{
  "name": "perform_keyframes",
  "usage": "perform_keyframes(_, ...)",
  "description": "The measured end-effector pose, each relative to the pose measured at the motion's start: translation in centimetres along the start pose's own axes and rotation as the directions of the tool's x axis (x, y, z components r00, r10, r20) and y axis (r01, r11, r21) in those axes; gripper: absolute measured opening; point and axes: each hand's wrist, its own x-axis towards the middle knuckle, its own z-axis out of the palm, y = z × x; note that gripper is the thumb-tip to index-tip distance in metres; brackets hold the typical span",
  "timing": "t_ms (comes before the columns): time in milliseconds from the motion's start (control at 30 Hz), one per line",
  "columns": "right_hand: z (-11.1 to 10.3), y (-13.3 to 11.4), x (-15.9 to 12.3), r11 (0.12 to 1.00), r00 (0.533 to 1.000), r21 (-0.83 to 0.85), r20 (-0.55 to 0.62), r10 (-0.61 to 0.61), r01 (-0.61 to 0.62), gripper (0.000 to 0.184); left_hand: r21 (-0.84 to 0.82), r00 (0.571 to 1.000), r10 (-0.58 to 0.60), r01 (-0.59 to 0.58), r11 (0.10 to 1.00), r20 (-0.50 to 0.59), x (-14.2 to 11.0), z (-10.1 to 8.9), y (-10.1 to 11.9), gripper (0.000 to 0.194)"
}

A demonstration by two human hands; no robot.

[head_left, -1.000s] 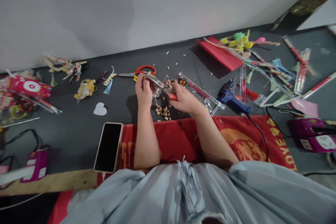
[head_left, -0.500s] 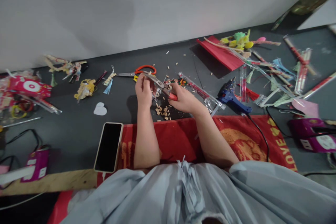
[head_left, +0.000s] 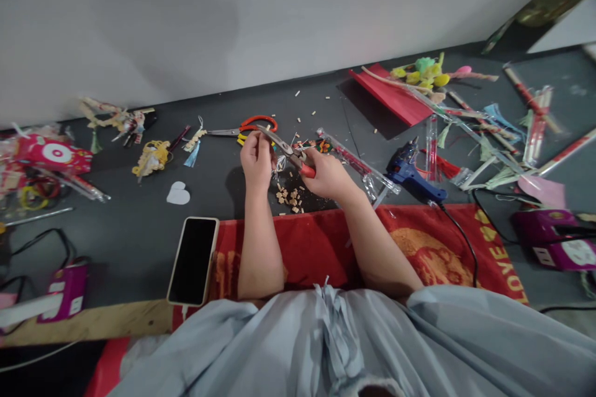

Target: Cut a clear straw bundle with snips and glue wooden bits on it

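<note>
Red-handled cutters point(head_left: 289, 152) in our right hand point(head_left: 325, 172), jaws pointing at our left hand point(head_left: 257, 158).
We hold the cutters above the middle of the bench point(head_left: 130, 217); their long axis runs diagonally, jaws leftward toward the far edge, handles rightward toward the near edge. Our right hand wraps the handles; the jaw gap is unclear. Our left fingers curl beside the jaw tips; we cannot make out what, if anything, they grip.

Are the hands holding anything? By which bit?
The right hand holds a metal tool by its red handle; the left hand seems to pinch a pale stick, its held part hidden.
</note>
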Motion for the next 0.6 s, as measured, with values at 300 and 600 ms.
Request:
perform_keyframes(300,0.2,0.1,0.1,0.999,1.000,-0.038,0.012,0.018,-0.018,0.036,0.073,0.999,0.034,-0.033,0.997,-0.022,0.0,0.3,0.0,0.043)
perform_keyframes(600,0.3,0.0,0.1,1.000,1.000,-0.023,-0.001,0.015,-0.015,0.037,0.182,0.993,0.110,-0.100,0.978,-0.048,0.3,-0.3,-1.2,0.038)
